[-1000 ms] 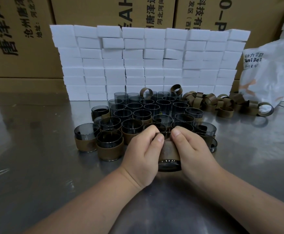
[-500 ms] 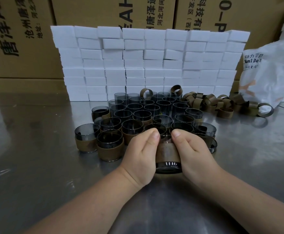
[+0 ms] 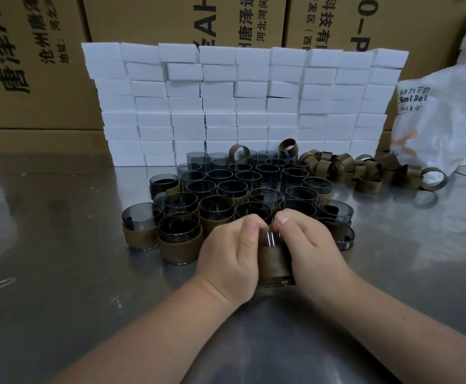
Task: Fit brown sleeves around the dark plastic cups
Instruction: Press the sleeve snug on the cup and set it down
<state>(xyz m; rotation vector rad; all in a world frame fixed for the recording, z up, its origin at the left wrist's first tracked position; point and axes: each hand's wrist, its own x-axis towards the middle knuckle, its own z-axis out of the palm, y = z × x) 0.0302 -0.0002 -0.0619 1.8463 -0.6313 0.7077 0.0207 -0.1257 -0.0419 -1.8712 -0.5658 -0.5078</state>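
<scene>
Both hands grip one dark plastic cup in front of me, with a brown sleeve wrapped round its lower wall. My left hand holds its left side and my right hand its right side, thumbs meeting at the cup's top. Behind them stands a cluster of dark cups; the near ones wear brown sleeves, the far ones look bare. A heap of loose brown sleeves lies at the back right.
The work surface is a shiny metal table. A wall of stacked white foam blocks stands behind the cups, with cardboard cartons behind it. A white plastic bag sits at the right.
The brown sleeve has slid lower on the held cup, so bare dark wall shows above it. My thumbs have curled closer together at the cup's top.
</scene>
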